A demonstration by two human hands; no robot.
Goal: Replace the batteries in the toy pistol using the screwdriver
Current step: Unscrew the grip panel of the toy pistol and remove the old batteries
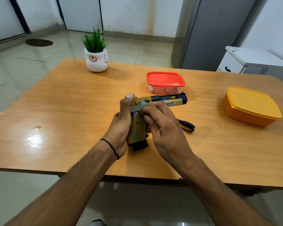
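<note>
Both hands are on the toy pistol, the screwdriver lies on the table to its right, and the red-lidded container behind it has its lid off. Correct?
One error: in the head view the red-lidded container is closed. Both the left hand and right hand hold the toy pistol; the screwdriver lies on the table.

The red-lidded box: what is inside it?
Through the clear wall of the box, a few small reddish and dark items show at the bottom. The red lid hides the rest; what they are is unclear.
</note>
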